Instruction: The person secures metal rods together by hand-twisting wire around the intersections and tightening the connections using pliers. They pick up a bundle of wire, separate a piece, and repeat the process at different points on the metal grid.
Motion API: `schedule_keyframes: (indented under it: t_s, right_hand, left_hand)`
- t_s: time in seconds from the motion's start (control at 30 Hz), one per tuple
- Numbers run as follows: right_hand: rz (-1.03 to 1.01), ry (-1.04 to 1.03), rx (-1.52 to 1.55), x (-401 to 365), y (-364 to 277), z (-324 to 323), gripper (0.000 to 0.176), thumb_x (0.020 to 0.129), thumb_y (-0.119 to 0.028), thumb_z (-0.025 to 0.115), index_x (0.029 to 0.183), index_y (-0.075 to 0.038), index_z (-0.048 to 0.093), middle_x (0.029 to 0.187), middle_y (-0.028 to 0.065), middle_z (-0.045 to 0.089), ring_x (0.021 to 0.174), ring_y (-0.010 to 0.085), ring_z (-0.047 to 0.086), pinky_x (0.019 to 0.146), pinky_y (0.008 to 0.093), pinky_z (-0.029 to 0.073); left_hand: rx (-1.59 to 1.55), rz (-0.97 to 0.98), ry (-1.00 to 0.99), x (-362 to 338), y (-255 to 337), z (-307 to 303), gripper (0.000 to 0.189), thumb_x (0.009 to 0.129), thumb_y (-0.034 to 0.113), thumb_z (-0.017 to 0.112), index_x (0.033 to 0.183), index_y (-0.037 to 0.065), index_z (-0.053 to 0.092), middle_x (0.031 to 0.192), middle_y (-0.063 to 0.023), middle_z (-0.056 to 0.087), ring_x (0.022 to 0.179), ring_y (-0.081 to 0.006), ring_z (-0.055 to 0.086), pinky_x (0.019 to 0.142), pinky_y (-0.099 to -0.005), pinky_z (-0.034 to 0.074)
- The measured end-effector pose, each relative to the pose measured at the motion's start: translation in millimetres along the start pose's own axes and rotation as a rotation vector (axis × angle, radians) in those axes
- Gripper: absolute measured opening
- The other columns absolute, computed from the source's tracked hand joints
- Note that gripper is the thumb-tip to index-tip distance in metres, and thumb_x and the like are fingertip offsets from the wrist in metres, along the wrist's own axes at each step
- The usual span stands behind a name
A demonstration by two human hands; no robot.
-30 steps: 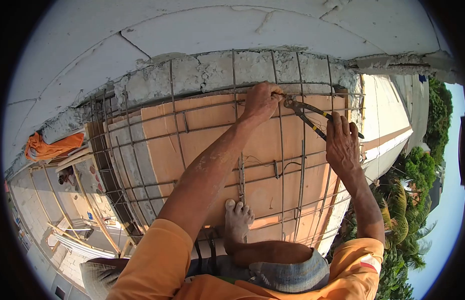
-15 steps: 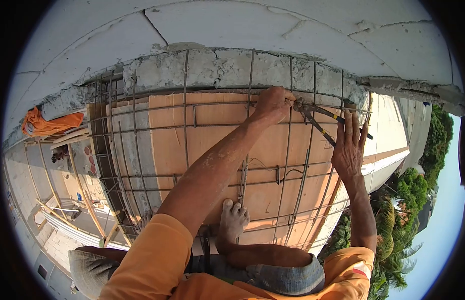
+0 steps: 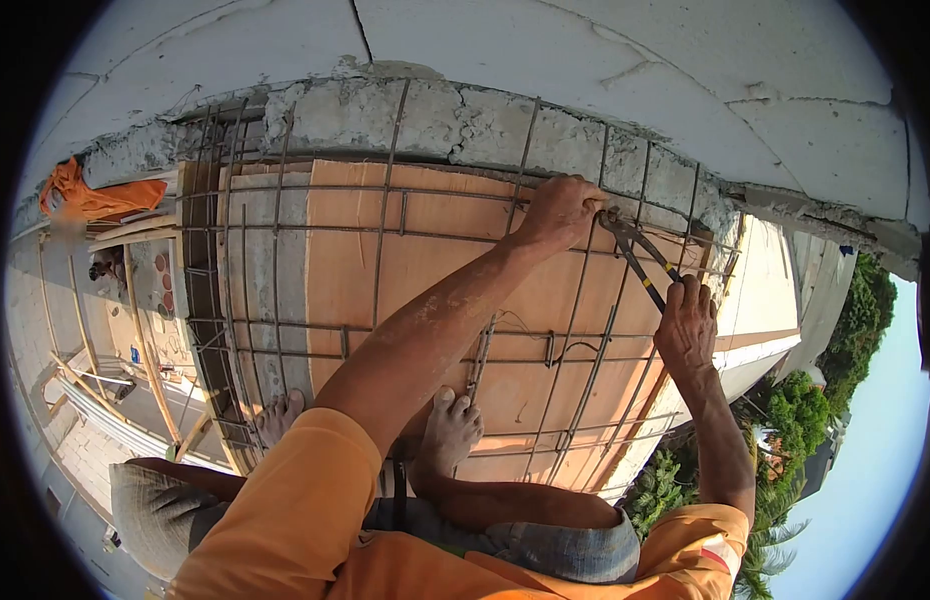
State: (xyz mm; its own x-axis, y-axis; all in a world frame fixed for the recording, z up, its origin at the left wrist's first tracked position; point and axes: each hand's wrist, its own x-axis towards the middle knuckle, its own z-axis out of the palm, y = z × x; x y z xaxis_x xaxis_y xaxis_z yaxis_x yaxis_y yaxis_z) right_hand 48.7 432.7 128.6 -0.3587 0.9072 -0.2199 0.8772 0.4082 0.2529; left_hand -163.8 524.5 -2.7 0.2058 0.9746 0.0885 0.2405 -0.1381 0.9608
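Note:
My left hand point(image 3: 563, 216) is closed at the upper rebar grid point(image 3: 460, 195), its fingertips pinched beside the jaws of a pair of pincers point(image 3: 640, 258). What lies between those fingertips is too small to tell. My right hand point(image 3: 687, 325) is wrapped round the lower ends of the pincers' handles, which have black and yellow grips and stand somewhat apart. The jaws meet the grid at a rebar crossing. Beneath the bars lies a plywood sheet point(image 3: 345, 265).
A rough concrete edge point(image 3: 425, 125) runs behind the grid under a grey block wall point(image 3: 545, 50). My bare feet point(image 3: 450, 430) are on the grid. An orange cloth point(image 3: 105, 195) hangs at left, above a lower area with wooden poles. Trees point(image 3: 795, 410) stand below right.
My right hand has moved down and closed round the pincers' handles, where its fingers were stretched out before. The handles have swung downward. The camera view has shifted slightly.

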Motion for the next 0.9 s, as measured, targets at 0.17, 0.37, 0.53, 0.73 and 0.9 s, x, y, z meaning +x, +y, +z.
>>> schedule_keyframes:
  t_s: [0.17,0.37,0.53,0.73,0.9]
  right_hand:
    - [0.341,-0.567,0.937,16.3,0.8,-46.3,0.013,0.074,-0.002,0.053,0.085,0.000,0.047,0.083,0.0144,0.051,0.069,0.0255,0.053,0.055,0.0385,0.043]
    - [0.772,-0.894,1.864,28.9,8.9,-56.0,0.010,0.073,-0.001,0.052,0.082,-0.003,0.049,0.081,0.0121,0.054,0.065,0.0172,0.050,0.050,0.0331,0.042]
    - [0.824,-0.924,1.826,42.9,5.2,-76.8,0.012,0.072,0.000,0.052,0.084,-0.001,0.050,0.080,0.0131,0.055,0.064,0.0184,0.051,0.049,0.0335,0.043]
    - [0.845,-0.914,1.759,47.2,-0.3,-80.7,0.013,0.072,-0.002,0.051,0.084,0.000,0.050,0.082,0.0159,0.057,0.064,0.0211,0.055,0.050,0.0370,0.048]
    - [0.838,-0.910,2.111,26.1,4.6,-52.9,0.011,0.076,-0.002,0.054,0.086,-0.004,0.051,0.089,0.0171,0.057,0.069,0.0223,0.056,0.053,0.0405,0.049]
  left_hand:
    - [-0.533,-0.509,-0.053,-53.3,27.2,15.4,0.039,0.090,0.032,0.059,0.108,-0.002,0.064,0.101,-0.0173,0.067,0.093,-0.0265,0.065,0.081,-0.0411,0.051]
    - [-1.280,-0.991,-0.195,-41.6,56.8,56.6,0.070,0.079,0.064,0.064,0.114,0.005,0.052,0.107,-0.0127,0.057,0.097,-0.0194,0.056,0.090,-0.0361,0.044]
    - [-1.456,-0.989,0.087,-29.9,53.7,78.3,0.056,0.079,0.062,0.067,0.100,0.011,0.059,0.098,-0.0077,0.061,0.096,-0.0180,0.055,0.089,-0.0360,0.042]
    - [-1.883,-0.950,0.102,-28.8,59.8,82.6,0.049,0.081,0.057,0.067,0.093,0.011,0.058,0.091,-0.0068,0.063,0.094,-0.0200,0.058,0.092,-0.0364,0.041]
    - [-2.137,-0.734,0.007,-24.1,58.6,92.7,0.049,0.080,0.055,0.069,0.095,0.010,0.055,0.107,-0.0133,0.067,0.114,-0.0258,0.058,0.107,-0.0393,0.036]
